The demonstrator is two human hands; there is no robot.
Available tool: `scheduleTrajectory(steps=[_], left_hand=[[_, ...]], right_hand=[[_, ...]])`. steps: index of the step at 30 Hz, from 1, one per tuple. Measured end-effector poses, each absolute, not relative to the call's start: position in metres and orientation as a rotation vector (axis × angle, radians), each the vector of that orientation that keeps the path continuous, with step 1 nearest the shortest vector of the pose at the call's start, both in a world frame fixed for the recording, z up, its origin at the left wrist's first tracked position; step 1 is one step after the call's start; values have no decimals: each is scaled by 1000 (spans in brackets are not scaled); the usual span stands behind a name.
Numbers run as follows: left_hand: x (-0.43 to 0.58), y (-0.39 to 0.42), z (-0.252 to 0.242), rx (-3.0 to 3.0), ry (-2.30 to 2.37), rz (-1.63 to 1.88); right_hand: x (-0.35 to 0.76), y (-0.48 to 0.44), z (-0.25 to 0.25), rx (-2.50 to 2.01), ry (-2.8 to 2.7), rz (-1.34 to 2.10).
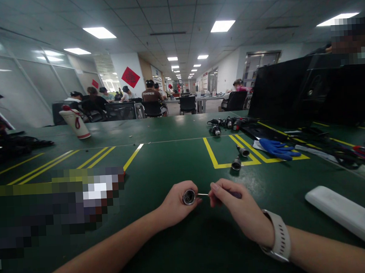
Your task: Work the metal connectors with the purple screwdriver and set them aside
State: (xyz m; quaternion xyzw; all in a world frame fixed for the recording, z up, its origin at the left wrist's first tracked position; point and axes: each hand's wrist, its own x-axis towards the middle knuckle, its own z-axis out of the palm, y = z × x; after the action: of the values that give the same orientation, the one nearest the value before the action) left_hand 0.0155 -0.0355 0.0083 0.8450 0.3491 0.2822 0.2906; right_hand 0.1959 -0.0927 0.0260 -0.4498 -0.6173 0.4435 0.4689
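Note:
My left hand (180, 201) is closed around a round metal connector (189, 197), whose open end faces me. In my right hand (233, 201) is a thin screwdriver (203, 194) with a bright slim shaft; most of its dark handle is hidden by my fingers. The shaft points left and reaches the side of the connector, though I cannot tell where its tip sits. Both hands are just above the green table, close together. Beyond them, two more metal connector pieces (236, 164) lie by a yellow-taped outline.
Several cable connectors (216, 129) lie farther back. To the right are a blue glove (276, 148), a long white case (342, 213), loose cables and a large black box (284, 90). A white cup-like container (77, 123) stands back left. People sit at desks beyond the green table (159, 162).

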Motion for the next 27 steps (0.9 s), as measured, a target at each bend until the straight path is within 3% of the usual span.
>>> scheduleTrajectory(steps=[6, 16, 24, 27], left_hand=[[16, -36, 9, 2274, 912, 724], [15, -36, 10, 2285, 890, 715], [16, -37, 11, 2329, 863, 686], [16, -38, 10, 2348, 831, 659]], right_hand=[[195, -96, 36, -1161, -1703, 953], [193, -88, 21, -1048, -1268, 1368], [195, -91, 34, -1125, -1589, 1092], [197, -91, 38, -1134, -1589, 1141]])
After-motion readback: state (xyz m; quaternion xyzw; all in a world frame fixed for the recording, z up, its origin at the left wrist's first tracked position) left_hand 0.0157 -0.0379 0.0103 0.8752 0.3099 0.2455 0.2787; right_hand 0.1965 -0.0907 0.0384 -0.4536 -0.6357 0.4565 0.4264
